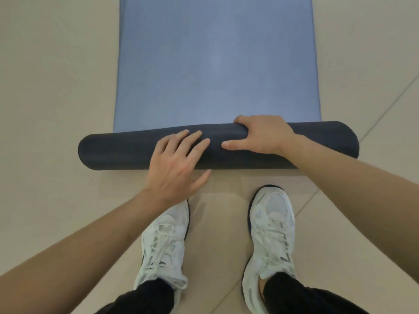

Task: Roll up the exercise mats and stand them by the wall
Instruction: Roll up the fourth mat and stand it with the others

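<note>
Now the left hand (179, 164) rests straight fingers on the rolled mat (118, 150), while the right hand (260, 134) curls round it.

Left white sneaker (164, 243) and right white sneaker (272, 232) on beige floor tiles (56, 87), black trouser cuffs (147, 298) at the ankles

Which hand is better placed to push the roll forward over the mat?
Probably the left hand: it lies flat on the near side of the roll, fingers straight, ready to push. The right hand grips the roll, fingers hooked over its far edge, so it must let go first.
</note>
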Demonstrator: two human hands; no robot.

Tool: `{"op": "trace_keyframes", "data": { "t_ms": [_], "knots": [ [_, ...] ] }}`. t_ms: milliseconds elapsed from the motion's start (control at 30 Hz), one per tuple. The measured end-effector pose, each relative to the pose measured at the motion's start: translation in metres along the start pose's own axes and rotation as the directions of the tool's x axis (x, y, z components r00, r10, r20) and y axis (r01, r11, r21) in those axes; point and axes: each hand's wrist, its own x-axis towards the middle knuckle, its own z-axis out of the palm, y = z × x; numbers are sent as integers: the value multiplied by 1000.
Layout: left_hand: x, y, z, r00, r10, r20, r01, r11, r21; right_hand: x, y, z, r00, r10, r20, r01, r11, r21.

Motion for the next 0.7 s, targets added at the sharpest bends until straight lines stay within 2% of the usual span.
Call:
{"op": "trace_keyframes", "data": {
  "t_ms": [133, 233, 333, 400, 700],
  "knots": [
    [-4, -6, 13, 988, -26, 150, 11, 995, 98, 16, 4, -6, 997, 22, 75, -28, 997, 73],
    [5, -19, 19, 990, 16, 137, -28, 996, 87, 19, 4, -9, 997, 56, 49, -61, 992, 110],
    [15, -29, 24, 994, 57, 94, -65, 994, 83, 16, 3, -6, 994, 102, -41, -98, 992, 82],
    [22, -33, 26, 993, 76, 88, -83, 993, 78, 15, 4, -6, 988, 150, -46, -146, 987, 69],
    [79, -47, 20, 970, 99, 220, -117, 990, 72, 25, 8, -30, 955, 264, 135, -273, 961, 52]
  ]
}}
